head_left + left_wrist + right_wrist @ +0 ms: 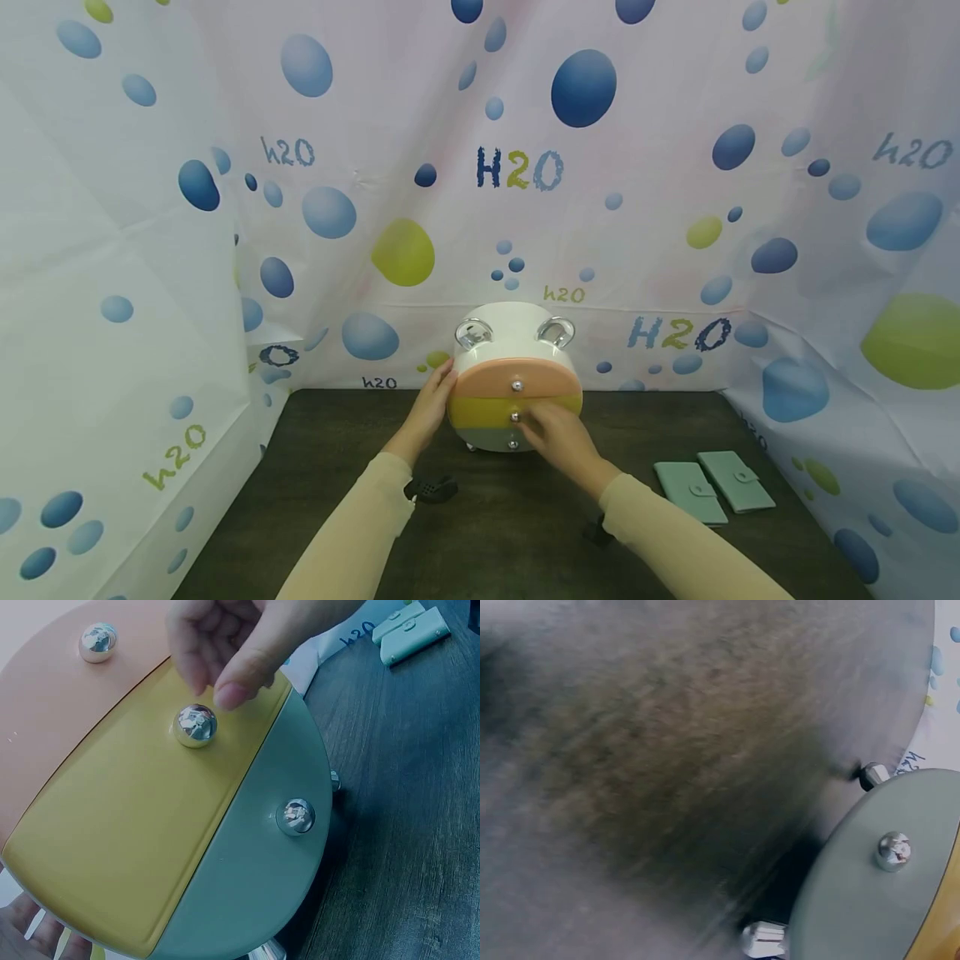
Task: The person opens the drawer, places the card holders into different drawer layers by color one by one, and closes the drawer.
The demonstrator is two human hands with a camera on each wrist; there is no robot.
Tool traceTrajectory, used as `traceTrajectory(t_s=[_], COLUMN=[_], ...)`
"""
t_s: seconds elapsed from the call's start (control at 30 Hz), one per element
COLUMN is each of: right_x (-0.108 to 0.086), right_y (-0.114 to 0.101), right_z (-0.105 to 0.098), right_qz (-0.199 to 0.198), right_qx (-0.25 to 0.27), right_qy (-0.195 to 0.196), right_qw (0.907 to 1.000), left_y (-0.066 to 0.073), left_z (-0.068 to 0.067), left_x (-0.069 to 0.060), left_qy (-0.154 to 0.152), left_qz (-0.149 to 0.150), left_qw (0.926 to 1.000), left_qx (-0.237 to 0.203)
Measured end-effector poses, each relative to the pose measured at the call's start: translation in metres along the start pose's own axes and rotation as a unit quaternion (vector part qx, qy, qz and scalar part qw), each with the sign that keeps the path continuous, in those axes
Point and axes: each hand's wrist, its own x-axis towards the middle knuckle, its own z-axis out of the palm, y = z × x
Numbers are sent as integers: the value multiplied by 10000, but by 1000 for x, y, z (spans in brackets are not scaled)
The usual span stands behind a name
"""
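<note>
A rounded white drawer box [480, 410] is set towards the back of the table [517, 537], before a printed cloth [652, 171]. Its front is divided into a peach panel [67, 705], a yellow panel [142, 806] and a grey-green panel [251, 866], each fitted with a silver knob. The box's left side is touched by the left hand [429, 408], fingers extended. The right hand [561, 435] is held just beside the middle knob [195, 725], fingers loosely bent, nothing gripped. Two pale green strapped cases [686, 492] are laid side by side to the right.
</note>
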Motion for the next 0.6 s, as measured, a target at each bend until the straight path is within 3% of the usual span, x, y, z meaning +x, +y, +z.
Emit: traceTrajectory(t_s=[0.6], right_x=[-24], right_y=[1], right_z=[13], right_qz=[-139], right_qx=[0], right_qy=[-292], right_qw=[9995], left_y=[4], left_z=[1], left_x=[-2], left_qy=[2], left_qz=[-78], left_qw=[10000], left_qx=[23])
